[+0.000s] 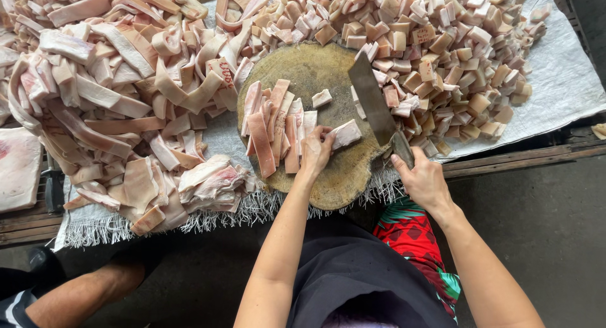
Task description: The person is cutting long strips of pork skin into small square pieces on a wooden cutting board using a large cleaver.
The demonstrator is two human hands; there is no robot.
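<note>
The left hand presses a pale pork-skin strip flat on the round wooden block, while the right hand is closed around the cleaver handle, blade just beside the strip. Slick fat could let the strip slide, bringing fingertips under the edge. Heaped strips and cut cubes crowd the block, leaving little open room.

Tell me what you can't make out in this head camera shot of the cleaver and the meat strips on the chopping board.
- Cleaver handle, head view: wrapped by the right hand, so its shape is hidden.
- Left hand fingertips: tucked against the meat strips, so the exact grip is unclear.
- Chopping board far edge: buried under cut pieces.
- Pile of long strips: cut off by the left and top edges.
- Person at lower left: only a limb shows.
</note>
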